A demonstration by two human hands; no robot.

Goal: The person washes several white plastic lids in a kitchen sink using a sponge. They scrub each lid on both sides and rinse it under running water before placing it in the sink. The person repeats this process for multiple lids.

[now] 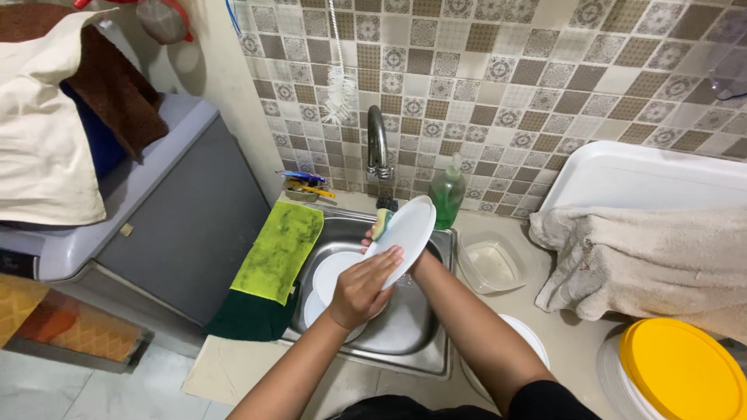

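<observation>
Three white plates (405, 233), two hands (362, 288), one sponge (380, 224), one soap bottle (447, 194), two cloths (276, 249), one yellow lid (683, 369).

Glossy white plate (406, 231), brushed steel sink (405, 330), rough cloth towel (646, 253).

Both forearms extended forward, converging at centre. Left hand (362, 288) seen palm down, fingers spread flat. Right hand (377, 233) largely hidden; only fingertips seen, curled in a grip.

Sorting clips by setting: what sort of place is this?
Likely a small home kitchen: a steel sink with tap against a patterned tiled wall, green soap bottle, left hand holding a white plate.
</observation>
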